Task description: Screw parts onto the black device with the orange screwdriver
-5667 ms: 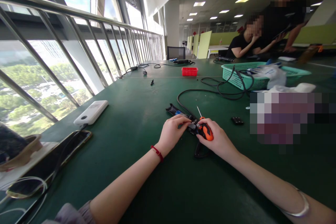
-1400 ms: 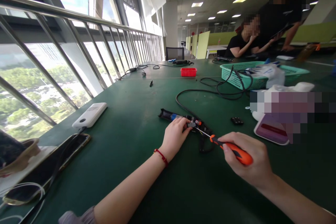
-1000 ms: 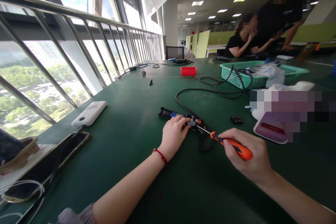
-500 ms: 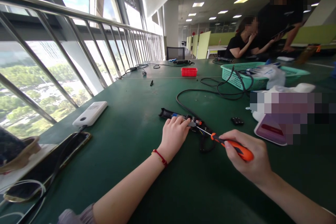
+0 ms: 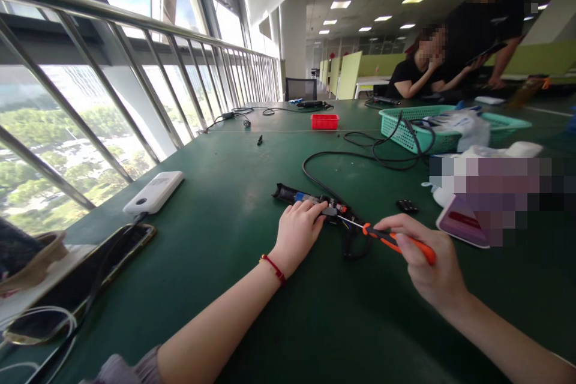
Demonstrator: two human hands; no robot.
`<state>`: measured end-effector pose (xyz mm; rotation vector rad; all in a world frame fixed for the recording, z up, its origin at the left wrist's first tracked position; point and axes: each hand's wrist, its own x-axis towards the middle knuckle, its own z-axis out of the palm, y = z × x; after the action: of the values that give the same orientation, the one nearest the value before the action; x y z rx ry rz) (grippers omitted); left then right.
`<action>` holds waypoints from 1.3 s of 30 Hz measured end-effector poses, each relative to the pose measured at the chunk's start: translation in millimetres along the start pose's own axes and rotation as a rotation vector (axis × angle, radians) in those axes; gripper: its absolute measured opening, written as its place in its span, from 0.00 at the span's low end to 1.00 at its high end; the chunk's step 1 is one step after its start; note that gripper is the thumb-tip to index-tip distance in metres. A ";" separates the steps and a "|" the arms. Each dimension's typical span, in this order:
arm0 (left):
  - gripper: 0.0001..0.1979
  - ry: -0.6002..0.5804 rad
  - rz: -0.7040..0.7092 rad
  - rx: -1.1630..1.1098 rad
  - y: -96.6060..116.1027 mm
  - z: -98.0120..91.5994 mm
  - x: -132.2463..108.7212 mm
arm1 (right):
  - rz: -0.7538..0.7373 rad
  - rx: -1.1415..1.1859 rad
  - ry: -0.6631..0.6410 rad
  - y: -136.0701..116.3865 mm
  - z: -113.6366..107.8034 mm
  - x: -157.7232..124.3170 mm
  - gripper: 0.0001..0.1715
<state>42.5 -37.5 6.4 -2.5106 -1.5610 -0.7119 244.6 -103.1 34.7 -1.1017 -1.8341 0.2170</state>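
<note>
On the green table lies a long black corded device (image 5: 288, 194) with its inside exposed, showing a blue part, red parts and thin wires. My left hand (image 5: 299, 233), a red string bracelet at its wrist, grips the middle of this device, the fingertips on a grey piece. Part of the device is hidden under those fingers. In my right hand (image 5: 434, 264) is an orange and black screwdriver (image 5: 392, 241), held by its handle. Its thin shaft points left, and the tip meets the exposed parts beside my left fingertips; the exact contact spot is too small to make out.
Behind the device stand a small red tray (image 5: 324, 122) and a green basket (image 5: 405, 132) with bags. A black cable (image 5: 330, 155) loops between. A small black piece (image 5: 407, 206) lies right. Left are a white power bank (image 5: 155, 192) and a phone (image 5: 112, 264). Two people are across the table.
My right hand has shifted its grip on the screwdriver handle, with the fingers more lifted and spread. The handle has turned and tilted slightly. My left hand stays on the device.
</note>
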 end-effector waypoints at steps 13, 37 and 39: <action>0.16 0.002 0.033 0.014 3.1 0.1 -2.8 | -0.170 -0.222 0.150 3.2 -4.3 2.3 0.10; 0.12 0.025 0.177 0.005 8.9 -1.7 -6.6 | -0.307 -0.140 0.260 9.8 2.3 -2.3 0.16; 0.12 0.017 0.175 0.002 8.9 -1.3 -6.7 | -0.315 -0.192 0.207 7.6 0.4 -1.3 0.09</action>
<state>47.4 -47.6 5.9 -2.5905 -1.3152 -0.7048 248.9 -99.6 29.4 -0.9085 -1.8359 -0.2531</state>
